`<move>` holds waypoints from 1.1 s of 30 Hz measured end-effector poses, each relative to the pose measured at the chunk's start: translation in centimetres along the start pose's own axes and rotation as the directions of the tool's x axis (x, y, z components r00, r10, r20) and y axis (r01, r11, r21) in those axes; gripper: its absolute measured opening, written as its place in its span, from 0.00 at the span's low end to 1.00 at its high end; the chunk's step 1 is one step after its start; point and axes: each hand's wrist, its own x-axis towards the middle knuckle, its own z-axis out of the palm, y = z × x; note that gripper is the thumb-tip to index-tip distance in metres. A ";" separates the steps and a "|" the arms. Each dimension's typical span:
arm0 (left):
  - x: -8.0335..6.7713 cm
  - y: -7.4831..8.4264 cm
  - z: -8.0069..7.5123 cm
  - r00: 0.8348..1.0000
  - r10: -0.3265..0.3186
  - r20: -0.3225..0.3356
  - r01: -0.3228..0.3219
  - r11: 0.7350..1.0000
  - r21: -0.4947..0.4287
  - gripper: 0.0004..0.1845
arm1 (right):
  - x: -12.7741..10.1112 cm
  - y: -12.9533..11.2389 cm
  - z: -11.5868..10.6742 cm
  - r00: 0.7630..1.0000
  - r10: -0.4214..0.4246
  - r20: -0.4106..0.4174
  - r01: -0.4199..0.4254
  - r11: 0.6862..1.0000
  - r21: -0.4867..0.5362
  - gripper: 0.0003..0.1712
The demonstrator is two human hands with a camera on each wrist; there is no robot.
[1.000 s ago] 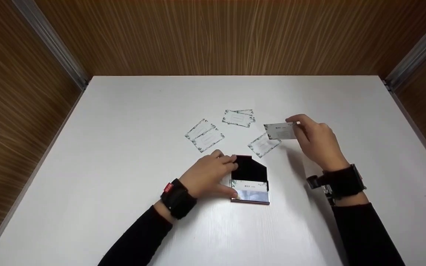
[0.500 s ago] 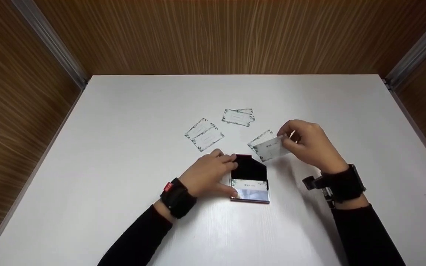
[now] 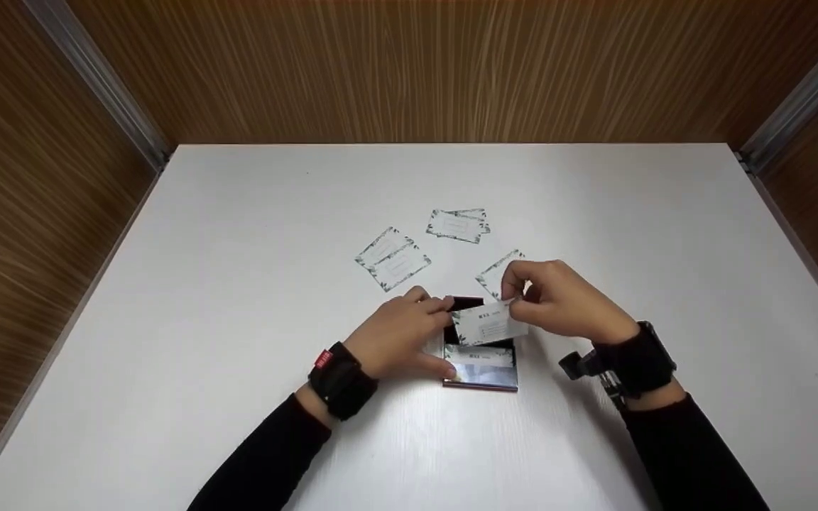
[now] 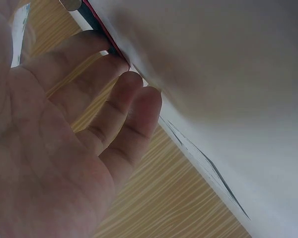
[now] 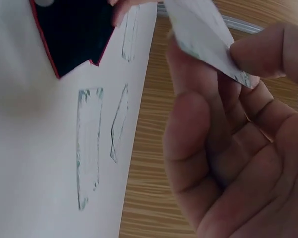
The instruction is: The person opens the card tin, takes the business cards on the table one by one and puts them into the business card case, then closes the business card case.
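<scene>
Left hand (image 4: 64,144), fingertips (image 4: 131,82) touching the red-edged case (image 4: 107,37).

Faint print on the held card (image 3: 491,325), too small to read; no legible text elsewhere.
</scene>
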 end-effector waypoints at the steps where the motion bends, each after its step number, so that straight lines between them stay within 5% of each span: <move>1: 0.0 0.0 0.0 1.000 -0.003 0.001 0.003 1.000 0.001 0.40 | 0.0 0.0 0.1 1.000 -0.003 0.020 0.003 1.000 0.000 0.12; 5: 0.0 0.1 0.0 1.000 -0.011 0.003 0.011 1.000 0.001 0.36 | 0.2 0.1 0.5 0.996 -0.015 0.083 0.016 1.000 -0.016 0.11; 12: 0.1 0.1 -0.1 1.000 -0.015 0.016 0.015 1.000 -0.004 0.47 | 0.4 0.3 0.9 0.989 -0.013 0.146 0.031 0.992 -0.123 0.11; 19: 0.0 0.2 -0.1 1.000 -0.014 0.012 0.014 1.000 -0.023 0.45 | 0.5 0.7 1.3 0.980 0.023 0.196 0.011 0.986 -0.169 0.10; 33: 0.0 0.0 0.1 1.000 0.009 -0.015 -0.009 1.000 -0.023 0.45 | 0.5 0.6 1.8 0.982 0.011 0.191 0.028 0.979 -0.201 0.10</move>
